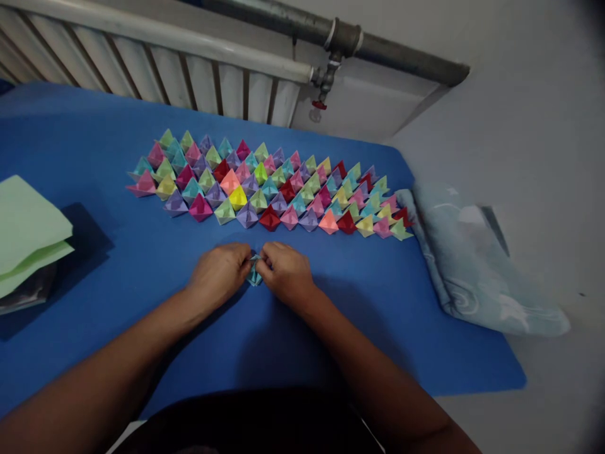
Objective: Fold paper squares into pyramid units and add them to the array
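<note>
Between my two hands is a small teal origami paper boat (255,275), partly covered by my fingers. My left hand (221,270) pinches its left side, and my right hand (286,267) pinches its right side. Just beyond my hands, several rows of folded paper boats (247,214) stand close together in pink, purple, green, yellow, red and teal. The nearest row lies a short way past my fingertips.
All this is on a blue table (142,277). Light green paper sheets (31,227) rest on a dark object at the left. A folded pale blue blanket (454,252) lies at the right edge. Behind stand a white radiator (203,82) and a pipe (401,57) with a red-handled valve (319,104).
</note>
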The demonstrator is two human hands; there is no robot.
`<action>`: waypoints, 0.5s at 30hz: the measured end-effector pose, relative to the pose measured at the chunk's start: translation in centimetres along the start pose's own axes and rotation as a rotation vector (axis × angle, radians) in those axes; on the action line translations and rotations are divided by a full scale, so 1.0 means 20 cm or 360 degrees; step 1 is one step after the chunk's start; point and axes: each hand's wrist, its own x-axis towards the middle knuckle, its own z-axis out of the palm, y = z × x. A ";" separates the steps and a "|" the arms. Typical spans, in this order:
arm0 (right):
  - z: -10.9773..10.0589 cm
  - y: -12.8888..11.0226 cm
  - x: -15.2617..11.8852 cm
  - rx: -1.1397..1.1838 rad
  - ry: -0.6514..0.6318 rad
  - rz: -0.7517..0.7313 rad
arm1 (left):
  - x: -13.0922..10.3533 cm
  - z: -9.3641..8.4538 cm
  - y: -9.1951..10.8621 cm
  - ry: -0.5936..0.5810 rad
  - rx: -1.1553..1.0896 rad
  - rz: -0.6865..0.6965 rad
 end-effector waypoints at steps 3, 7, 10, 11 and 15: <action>-0.01 0.00 0.00 0.0030 0.0014 0.0001 | 0.00 0.01 0.00 0.0029 -0.0013 -0.0022; -0.01 0.06 0.00 0.0402 0.0029 -0.0042 | 0.00 -0.01 -0.03 0.0031 -0.0288 0.0005; -0.02 0.12 0.00 0.0918 0.0046 0.0025 | 0.01 -0.07 -0.07 0.0000 -0.0541 -0.0023; -0.02 0.13 0.00 0.1041 0.0043 0.0053 | 0.01 -0.09 -0.08 0.0003 -0.0579 -0.0042; -0.05 0.16 0.00 0.1221 0.0091 0.0108 | -0.05 -0.14 -0.07 0.0098 -0.0602 -0.0116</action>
